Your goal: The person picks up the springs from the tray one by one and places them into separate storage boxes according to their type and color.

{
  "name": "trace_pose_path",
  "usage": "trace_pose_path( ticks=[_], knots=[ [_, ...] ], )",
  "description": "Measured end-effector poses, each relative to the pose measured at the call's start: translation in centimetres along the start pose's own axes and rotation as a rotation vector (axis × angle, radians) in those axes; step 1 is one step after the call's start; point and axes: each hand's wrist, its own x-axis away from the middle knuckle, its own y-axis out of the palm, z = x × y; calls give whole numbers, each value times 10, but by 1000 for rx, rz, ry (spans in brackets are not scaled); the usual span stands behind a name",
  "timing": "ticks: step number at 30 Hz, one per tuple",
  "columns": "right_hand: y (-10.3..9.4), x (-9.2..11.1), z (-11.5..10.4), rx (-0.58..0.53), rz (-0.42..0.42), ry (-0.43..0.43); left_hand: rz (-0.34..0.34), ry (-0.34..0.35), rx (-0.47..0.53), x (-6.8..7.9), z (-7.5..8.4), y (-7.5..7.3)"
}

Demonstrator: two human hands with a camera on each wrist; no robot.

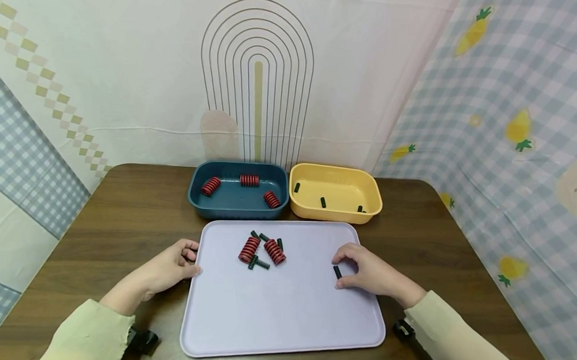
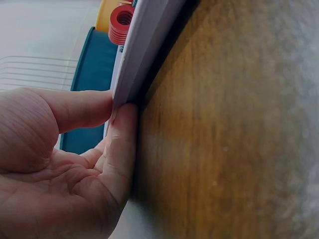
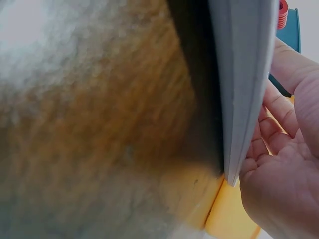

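My left hand point(image 1: 173, 266) grips the left edge of a pale lilac tray point(image 1: 283, 317), thumb on the rim and fingers under it in the left wrist view. Over the tray's right side, the curled thumb and index finger of my right hand point(image 1: 368, 270) pinch a small black spring point(image 1: 337, 272) at its two ends. The tray rim hides this spring in the right wrist view. Two thick red springs, one on the left point(image 1: 249, 249) and one on the right point(image 1: 274, 252), lie near the tray's upper middle. Several small dark green springs point(image 1: 263, 264) lie around them.
Behind the tray, a dark blue bin point(image 1: 237, 212) holds three red springs. Beside it on the right stands a yellow bin point(image 1: 335, 214) with several small dark springs inside. All of this rests on a brown wooden table point(image 1: 139, 217) against a patterned cloth backdrop.
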Motion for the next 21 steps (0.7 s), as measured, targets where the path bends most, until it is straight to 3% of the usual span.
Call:
trace_pose_path(
  ticks=[21],
  knots=[
    [4, -1, -1, -14, 38, 19, 0, -14, -2, 0, 0, 0]
  ],
)
